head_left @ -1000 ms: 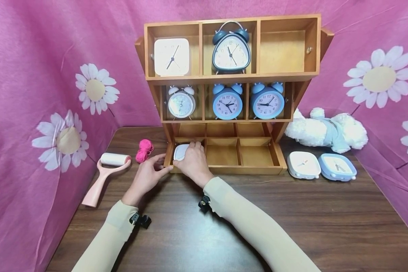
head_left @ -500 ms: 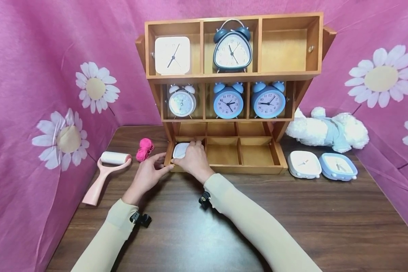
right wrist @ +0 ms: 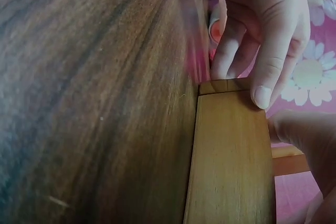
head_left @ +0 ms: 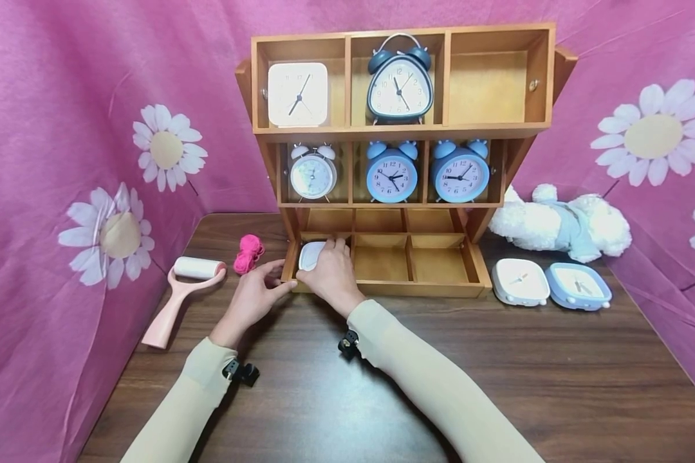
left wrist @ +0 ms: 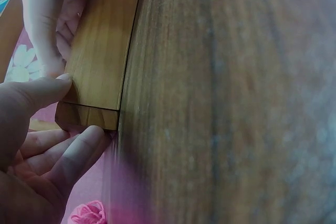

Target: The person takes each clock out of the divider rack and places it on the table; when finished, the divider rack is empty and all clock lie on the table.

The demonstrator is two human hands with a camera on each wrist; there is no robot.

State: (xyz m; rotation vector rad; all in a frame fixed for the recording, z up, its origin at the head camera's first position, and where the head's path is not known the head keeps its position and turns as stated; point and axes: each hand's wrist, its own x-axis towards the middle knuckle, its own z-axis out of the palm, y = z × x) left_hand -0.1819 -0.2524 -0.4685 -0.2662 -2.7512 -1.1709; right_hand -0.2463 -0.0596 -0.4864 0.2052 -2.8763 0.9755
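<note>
Holding: the right hand (head_left: 331, 273) has its fingers bent over a white rounded-square clock (head_left: 309, 256), thumb toward the near edge; the fingertips on the far side are hidden. The clock lies in the left-hand compartment of the bottom tier of the wooden shelf (head_left: 389, 289), its face partly covered. The left hand (head_left: 253, 297) grips that tier's front left corner, thumb on the front and fingers round the end, as the left wrist view shows. Pink yarn (head_left: 248, 254) lies near it on the table (head_left: 440, 386).

Handling (judged): the clock is probably light, stiff plastic, smooth enough to slip slightly, with a front cover that could scratch or crack under a knock. Best hold looks to be by opposite side edges, thumb against fingers, keeping pressure off the face. The compartment walls leave little finger room. The shelf seems rigid and heavier; its corner gives a firm bracing point.

Compared with half a second ago: both hands keep the same places, and the clock shows no clear shift within its compartment. The whole scene sits slightly further right in the head view, consistent with a small camera turn.
</note>
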